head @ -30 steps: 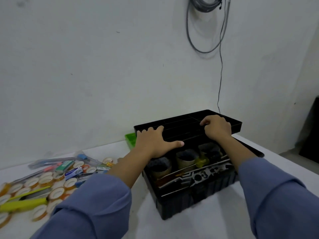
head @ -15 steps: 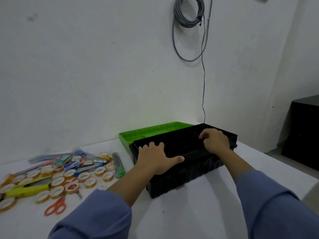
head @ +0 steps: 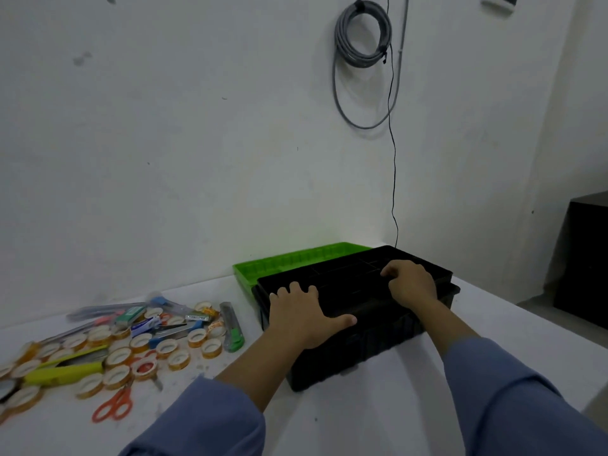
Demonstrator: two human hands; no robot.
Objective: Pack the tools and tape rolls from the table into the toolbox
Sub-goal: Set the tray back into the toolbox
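Observation:
A black toolbox stands on the white table, its green lid lying open behind it. A black divided tray sits level in the box's top. My left hand holds the tray's near left corner, fingers over its rim and thumb along the front edge. My right hand grips a divider at the tray's right side with curled fingers. Several tape rolls, orange scissors, a green-tipped cutter and a yellow tool lie scattered at the left.
Pens and small packets lie behind the rolls near the wall. A coiled grey cable hangs on the wall above the box. A dark cabinet stands beyond the table's right edge.
The tray, held tilted above the box a second ago, has come down and now covers the tools inside. Both hands stayed on it. The view has swung up and left.

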